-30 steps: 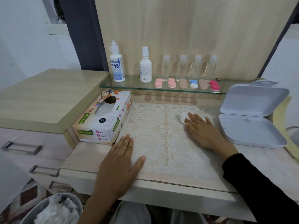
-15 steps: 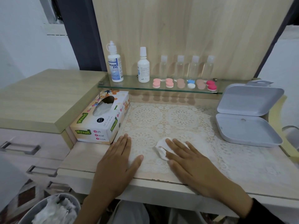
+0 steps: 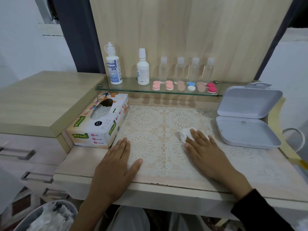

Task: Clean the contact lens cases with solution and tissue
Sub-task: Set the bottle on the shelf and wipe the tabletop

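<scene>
Tissue wad (image 3: 185, 134) under the right hand (image 3: 205, 150), lens cases (image 3: 185, 85) dead ahead.
The wad pokes out at the tips of its straight, pressing fingers. The cases' row runs side to side on the glass shelf (image 3: 130, 87) well beyond, nearer this hand. The left hand (image 3: 115, 165) lies flat, holding nothing.

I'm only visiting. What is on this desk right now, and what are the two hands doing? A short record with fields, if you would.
left hand: flat on the lace mat, holds nothing
right hand: straight fingers press a tissue wad onto the mat
shelf: two solution bottles, four clear bottles, a row of lens cases
tissue box: left of the mat
white box: open, right of the mat
bin: lower left, crumpled tissues inside
</scene>
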A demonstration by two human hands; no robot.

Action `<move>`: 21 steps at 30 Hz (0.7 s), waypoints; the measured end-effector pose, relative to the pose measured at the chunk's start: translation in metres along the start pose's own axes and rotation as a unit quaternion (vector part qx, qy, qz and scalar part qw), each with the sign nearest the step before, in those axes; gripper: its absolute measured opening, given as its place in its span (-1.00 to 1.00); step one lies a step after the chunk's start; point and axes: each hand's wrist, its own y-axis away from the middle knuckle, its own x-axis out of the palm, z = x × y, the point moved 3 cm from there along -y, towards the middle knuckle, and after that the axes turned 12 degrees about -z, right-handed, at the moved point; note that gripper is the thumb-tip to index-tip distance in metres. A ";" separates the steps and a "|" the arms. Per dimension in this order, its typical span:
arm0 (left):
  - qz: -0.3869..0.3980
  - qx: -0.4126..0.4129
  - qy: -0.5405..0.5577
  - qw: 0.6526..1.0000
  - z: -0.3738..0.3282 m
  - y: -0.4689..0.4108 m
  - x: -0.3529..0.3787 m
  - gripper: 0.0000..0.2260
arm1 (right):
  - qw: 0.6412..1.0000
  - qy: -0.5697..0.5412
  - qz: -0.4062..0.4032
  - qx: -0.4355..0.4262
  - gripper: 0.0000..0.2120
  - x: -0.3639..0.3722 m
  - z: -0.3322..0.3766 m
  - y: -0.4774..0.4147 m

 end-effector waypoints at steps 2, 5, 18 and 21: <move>0.002 -0.001 0.001 1.000 0.000 0.000 0.000 -0.19 | 1.000 -0.011 0.007 -0.018 -0.14 0.003 0.017 0.001; 0.007 -0.002 0.012 1.000 0.002 -0.001 0.002 -0.18 | 0.997 -0.037 0.027 -0.056 -0.43 0.008 0.046 0.012; 0.010 0.000 0.012 1.000 0.007 -0.003 0.003 -0.16 | 0.998 -0.015 0.025 -0.063 -0.56 -0.014 0.012 0.071; 0.008 0.001 0.011 1.000 0.006 -0.004 0.003 -0.16 | 1.000 -0.001 0.015 -0.013 -0.48 -0.021 -0.018 0.077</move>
